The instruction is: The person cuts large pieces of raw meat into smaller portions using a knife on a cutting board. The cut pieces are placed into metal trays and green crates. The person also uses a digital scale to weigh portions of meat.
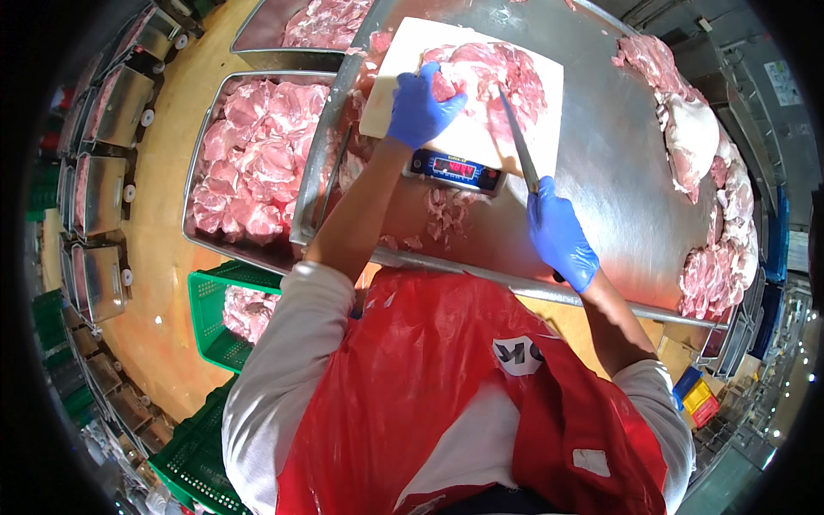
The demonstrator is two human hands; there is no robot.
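A large piece of raw meat (pixel 485 73) lies spread on a white cutting board (pixel 542 142). My left hand (pixel 421 110), in a blue glove, grips the meat's left edge, with the thumb stretched out to the right. In my right hand (pixel 562 233), also gloved in blue, is a long knife (pixel 520 137). Its blade points away from me, and the tip touches or hovers over the meat's right part; which one I cannot tell. A blue digital scale (pixel 455 169) with a lit red display shows at the board's near edge.
The steel table (pixel 601 172) carries meat scraps (pixel 451 215) near me and large meat cuts (pixel 687 137) along its right side. At the left stand a steel tub (pixel 196 206) full of meat, another tub (pixel 245 47) behind it, and green crates (pixel 202 313).
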